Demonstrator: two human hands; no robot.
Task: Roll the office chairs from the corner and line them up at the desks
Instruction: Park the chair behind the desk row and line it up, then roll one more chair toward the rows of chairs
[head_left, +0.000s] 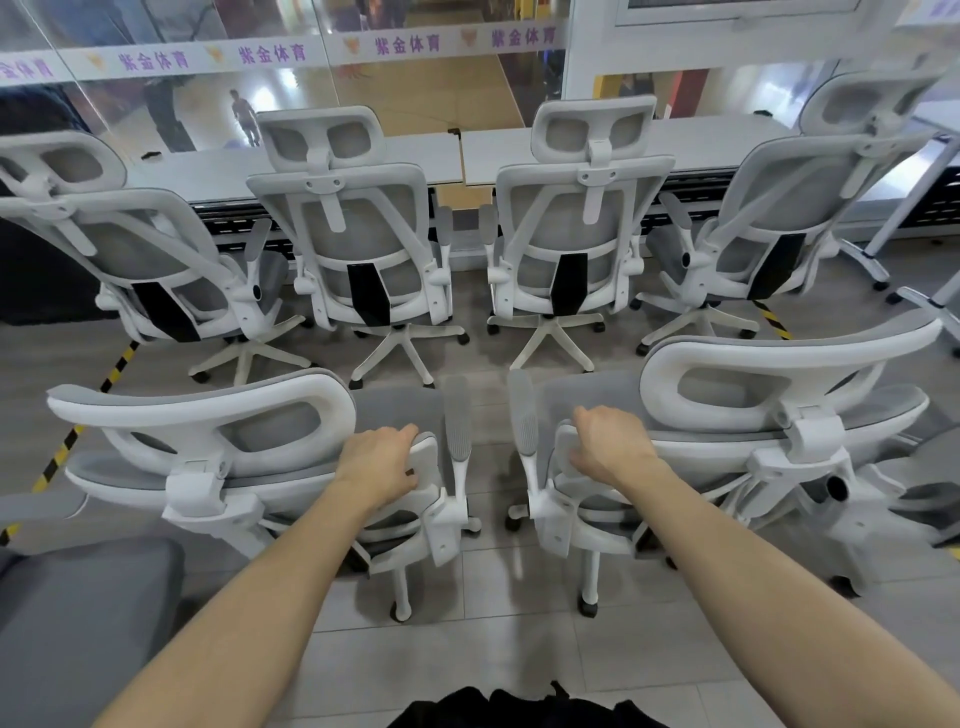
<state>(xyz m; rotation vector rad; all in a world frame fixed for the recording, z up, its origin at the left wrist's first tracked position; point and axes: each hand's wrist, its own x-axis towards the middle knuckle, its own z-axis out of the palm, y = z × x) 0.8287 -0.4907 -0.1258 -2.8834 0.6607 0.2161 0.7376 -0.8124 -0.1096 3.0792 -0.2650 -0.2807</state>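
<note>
Two white-framed office chairs with grey mesh stand side by side just in front of me, backs toward me. My left hand (379, 460) grips the right top corner of the left chair's backrest (208, 441). My right hand (608, 449) grips the left top corner of the right chair's backrest (779, 384). Beyond them, several matching chairs (358, 234) stand in a row facing two white desks (415, 156) along a glass wall.
A grey chair seat (88, 613) lies at the lower left, and part of another chair (919, 483) at the right edge. Yellow-black tape (57, 462) runs across the tiled floor. A white table leg with casters (919, 291) stands at the far right.
</note>
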